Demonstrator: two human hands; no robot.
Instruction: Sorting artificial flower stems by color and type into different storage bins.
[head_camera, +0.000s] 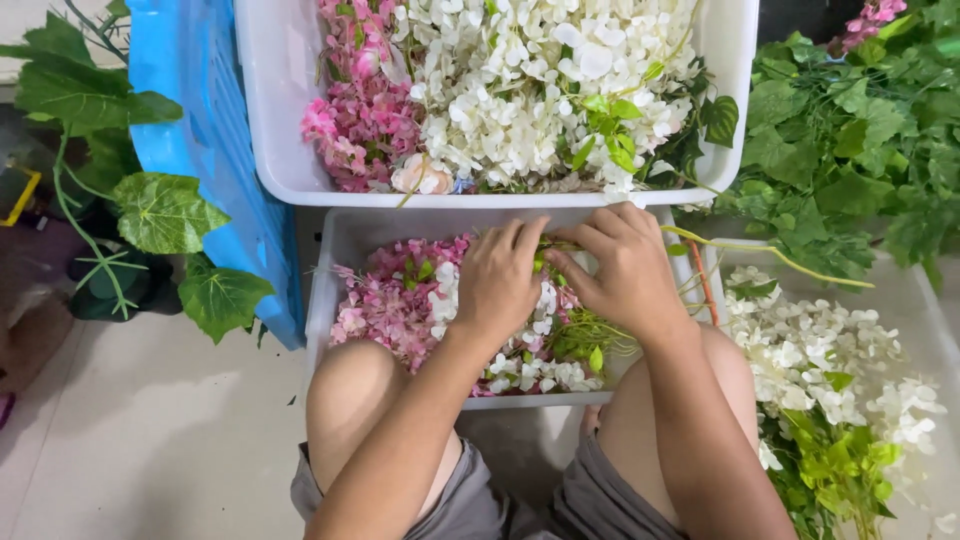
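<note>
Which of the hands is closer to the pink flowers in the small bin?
Left. The left hand lies beside the pink flowers; the right hand sits farther away, past the left.

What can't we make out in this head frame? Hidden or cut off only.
- What the fingertips pinch: the left hand and right hand curl over the spot in the near white bin, head view.
- Bottom of that bin: covered by pink and white flowers.
- Far white bin: cut off by the top edge.
- Blue crate: only one side in frame.
</note>
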